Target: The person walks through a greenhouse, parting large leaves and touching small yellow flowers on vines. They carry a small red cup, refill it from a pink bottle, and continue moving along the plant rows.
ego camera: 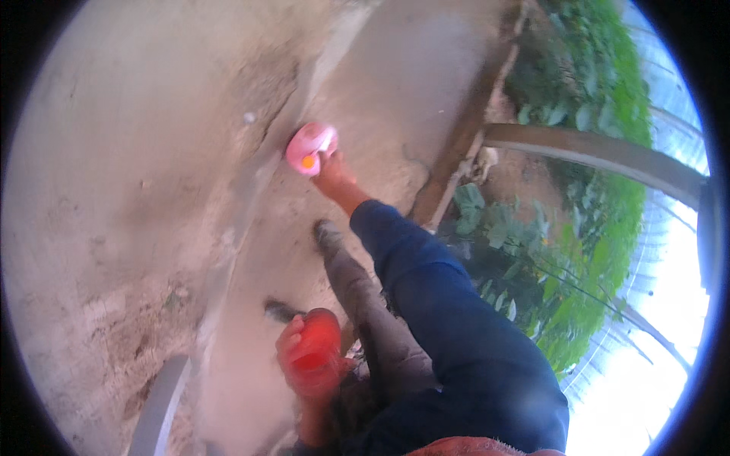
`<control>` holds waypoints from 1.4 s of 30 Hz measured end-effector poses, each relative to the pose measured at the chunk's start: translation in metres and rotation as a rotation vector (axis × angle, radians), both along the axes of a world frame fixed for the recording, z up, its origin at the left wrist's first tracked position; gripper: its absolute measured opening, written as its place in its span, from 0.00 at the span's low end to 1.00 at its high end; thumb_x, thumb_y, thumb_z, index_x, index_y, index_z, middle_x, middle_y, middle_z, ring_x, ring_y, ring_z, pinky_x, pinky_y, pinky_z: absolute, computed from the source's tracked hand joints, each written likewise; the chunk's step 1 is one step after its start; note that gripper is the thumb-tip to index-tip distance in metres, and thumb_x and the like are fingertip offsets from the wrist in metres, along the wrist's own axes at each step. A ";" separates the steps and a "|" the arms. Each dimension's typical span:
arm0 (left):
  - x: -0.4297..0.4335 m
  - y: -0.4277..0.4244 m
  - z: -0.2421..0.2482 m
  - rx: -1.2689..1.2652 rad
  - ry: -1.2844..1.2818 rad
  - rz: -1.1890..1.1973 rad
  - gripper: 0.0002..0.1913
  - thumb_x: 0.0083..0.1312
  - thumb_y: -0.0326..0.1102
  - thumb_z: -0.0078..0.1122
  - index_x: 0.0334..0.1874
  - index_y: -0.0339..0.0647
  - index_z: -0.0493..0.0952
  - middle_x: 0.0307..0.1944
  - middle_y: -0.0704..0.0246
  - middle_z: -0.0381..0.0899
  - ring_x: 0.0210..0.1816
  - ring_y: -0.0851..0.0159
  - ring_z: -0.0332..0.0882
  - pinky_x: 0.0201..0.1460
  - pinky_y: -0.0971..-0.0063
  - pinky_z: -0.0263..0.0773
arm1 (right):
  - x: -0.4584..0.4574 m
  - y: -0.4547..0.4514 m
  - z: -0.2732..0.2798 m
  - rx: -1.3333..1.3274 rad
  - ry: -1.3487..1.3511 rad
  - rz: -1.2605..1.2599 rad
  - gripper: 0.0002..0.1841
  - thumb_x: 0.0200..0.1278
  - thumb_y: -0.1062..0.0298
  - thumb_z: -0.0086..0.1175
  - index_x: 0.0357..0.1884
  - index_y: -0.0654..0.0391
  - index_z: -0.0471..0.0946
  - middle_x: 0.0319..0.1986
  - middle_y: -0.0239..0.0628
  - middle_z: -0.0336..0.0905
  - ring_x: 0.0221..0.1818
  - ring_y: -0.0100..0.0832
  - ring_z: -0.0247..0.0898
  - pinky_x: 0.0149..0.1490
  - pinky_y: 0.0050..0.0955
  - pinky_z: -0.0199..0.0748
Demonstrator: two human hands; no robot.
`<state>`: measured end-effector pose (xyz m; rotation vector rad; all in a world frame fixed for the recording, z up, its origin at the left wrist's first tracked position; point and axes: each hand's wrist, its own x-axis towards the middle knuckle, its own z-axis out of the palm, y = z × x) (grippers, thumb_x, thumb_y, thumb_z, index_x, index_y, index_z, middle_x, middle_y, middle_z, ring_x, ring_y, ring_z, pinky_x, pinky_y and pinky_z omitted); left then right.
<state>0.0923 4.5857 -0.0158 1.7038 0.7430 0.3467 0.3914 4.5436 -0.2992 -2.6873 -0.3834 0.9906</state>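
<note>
My right hand (335,171), at the end of a dark blue sleeve, reaches far out and grips a small pink object (305,142) with a white patch and an orange spot. Blur hides what kind of object it is. It is close to the ridge where the pale, rough surface meets the smoother concrete floor. Nearer my body, my left hand (291,347) holds a red, cup-like container (316,345), also blurred. Its fingers wrap the container's side. My trouser legs and shoes show between and beside the two arms.
A rough, stained surface (131,199) fills the left. Smoother concrete (410,74) runs along a low curb (456,165) at right, with leafy green plants (576,262) beyond. A post (587,151) extends from the curb. A grey curved piece (159,404) stands at lower left.
</note>
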 end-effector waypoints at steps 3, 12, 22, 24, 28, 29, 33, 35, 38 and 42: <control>-0.015 0.005 -0.016 0.019 0.062 -0.001 0.53 0.48 0.63 0.81 0.70 0.42 0.62 0.66 0.53 0.70 0.67 0.49 0.70 0.70 0.53 0.67 | -0.003 0.011 -0.019 -0.085 0.046 0.099 0.39 0.61 0.54 0.66 0.72 0.50 0.63 0.67 0.55 0.64 0.67 0.55 0.67 0.63 0.52 0.75; -0.035 0.011 -0.039 -0.070 0.141 0.151 0.53 0.49 0.64 0.80 0.70 0.41 0.62 0.67 0.52 0.69 0.67 0.49 0.70 0.70 0.53 0.68 | 0.006 0.027 -0.067 -0.148 0.042 0.124 0.33 0.65 0.46 0.61 0.64 0.53 0.64 0.58 0.49 0.74 0.61 0.52 0.74 0.58 0.51 0.77; -0.019 0.012 -0.044 -0.037 0.116 0.132 0.48 0.50 0.55 0.83 0.67 0.42 0.64 0.65 0.53 0.70 0.66 0.48 0.72 0.70 0.54 0.69 | 0.030 0.014 -0.084 0.008 -0.005 0.054 0.23 0.70 0.50 0.53 0.59 0.54 0.73 0.54 0.50 0.78 0.56 0.57 0.76 0.60 0.54 0.74; -0.015 0.011 -0.047 -0.013 0.094 0.129 0.48 0.50 0.55 0.83 0.67 0.42 0.64 0.64 0.53 0.70 0.65 0.48 0.72 0.69 0.54 0.70 | 0.049 0.008 -0.081 0.029 -0.130 0.084 0.20 0.71 0.57 0.51 0.61 0.53 0.75 0.57 0.50 0.75 0.58 0.57 0.75 0.61 0.53 0.74; -0.012 0.002 -0.052 -0.061 0.090 0.181 0.48 0.48 0.55 0.84 0.66 0.42 0.64 0.63 0.52 0.72 0.64 0.48 0.74 0.68 0.55 0.71 | 0.083 0.003 -0.084 -0.041 -0.255 0.323 0.16 0.71 0.70 0.48 0.59 0.52 0.76 0.59 0.48 0.72 0.58 0.54 0.75 0.61 0.49 0.76; -0.011 0.000 -0.054 -0.083 0.107 0.208 0.48 0.48 0.55 0.84 0.65 0.42 0.65 0.63 0.52 0.72 0.64 0.48 0.74 0.67 0.55 0.72 | 0.089 0.004 -0.088 -0.106 -0.231 0.403 0.16 0.71 0.70 0.49 0.58 0.53 0.75 0.58 0.47 0.72 0.58 0.53 0.75 0.60 0.48 0.78; -0.008 -0.012 -0.065 -0.107 0.131 0.287 0.47 0.48 0.56 0.84 0.64 0.40 0.66 0.62 0.51 0.73 0.63 0.47 0.75 0.66 0.55 0.72 | 0.094 0.008 -0.108 -0.224 -0.222 0.609 0.12 0.69 0.68 0.50 0.52 0.53 0.77 0.55 0.43 0.75 0.56 0.50 0.78 0.55 0.46 0.83; -0.007 -0.014 -0.067 -0.084 0.125 0.300 0.47 0.48 0.56 0.84 0.64 0.40 0.66 0.61 0.50 0.73 0.62 0.47 0.75 0.66 0.55 0.72 | 0.094 0.007 -0.116 -0.236 -0.257 0.644 0.11 0.70 0.67 0.50 0.50 0.53 0.78 0.54 0.42 0.77 0.51 0.49 0.81 0.51 0.46 0.84; -0.005 -0.015 -0.063 -0.045 0.103 0.296 0.48 0.47 0.54 0.85 0.64 0.40 0.66 0.62 0.50 0.73 0.61 0.46 0.76 0.65 0.55 0.73 | 0.089 -0.006 -0.119 -0.239 -0.261 0.781 0.10 0.69 0.68 0.49 0.49 0.51 0.78 0.47 0.42 0.79 0.45 0.51 0.82 0.47 0.48 0.84; 0.000 -0.011 -0.036 -0.002 0.055 0.252 0.46 0.46 0.49 0.87 0.64 0.39 0.69 0.62 0.49 0.73 0.62 0.45 0.75 0.65 0.55 0.72 | 0.026 -0.038 -0.100 -0.188 -0.188 0.729 0.11 0.71 0.62 0.46 0.46 0.51 0.79 0.39 0.43 0.84 0.41 0.47 0.85 0.42 0.49 0.83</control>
